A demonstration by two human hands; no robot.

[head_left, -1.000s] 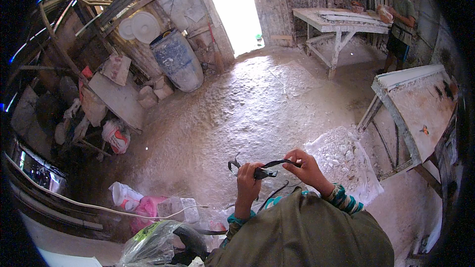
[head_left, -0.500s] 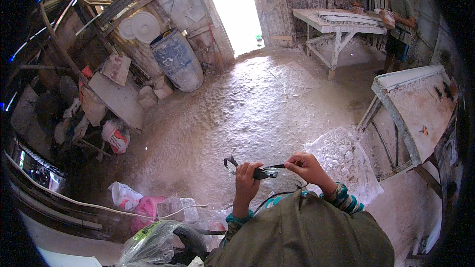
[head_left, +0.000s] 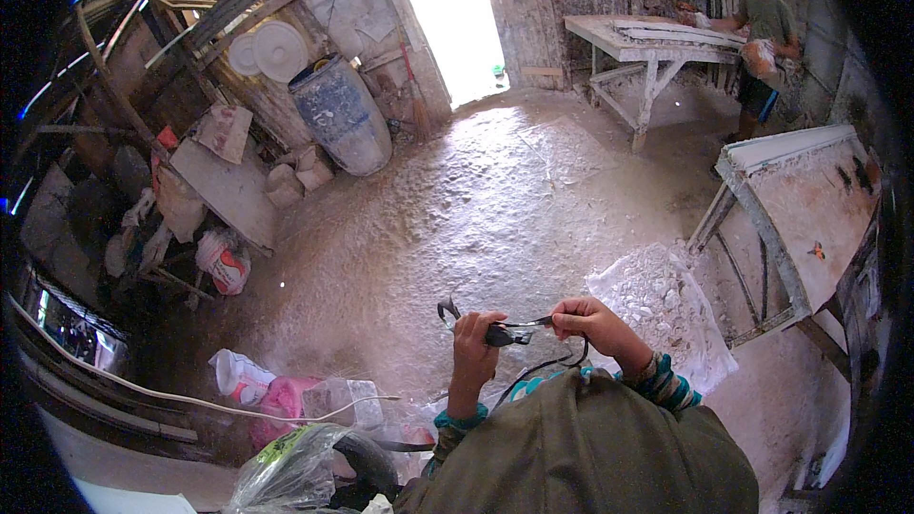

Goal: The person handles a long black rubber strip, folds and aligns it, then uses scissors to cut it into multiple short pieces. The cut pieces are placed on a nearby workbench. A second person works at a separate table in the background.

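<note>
My left hand (head_left: 473, 345) is closed round a bunched black strap (head_left: 510, 334), part of it shiny. A loop of the strap sticks out past the left side of that hand. With thumb and fingers pinched, my right hand (head_left: 597, 324) holds a stretch of the same strap, which runs taut between both hands. From the right hand a thin dark length curves down toward the dark olive cloth (head_left: 581, 447) over my front. What the strap belongs to cannot be made out.
A sheet with white rubble (head_left: 657, 314) lies right of my hands. Beyond it stands a plaster-covered table (head_left: 809, 209). A clear plastic bag (head_left: 286, 476) and a pink bag (head_left: 281, 409) are at lower left. A blue barrel (head_left: 341, 119) leans by the wall. A person (head_left: 766, 29) stands by the far workbench (head_left: 619, 33).
My hands stay nearly in place; the strap's left loop has shrunk, and a dark curve now hangs below my right hand. The far person has shifted, one arm now reaching over the workbench.
</note>
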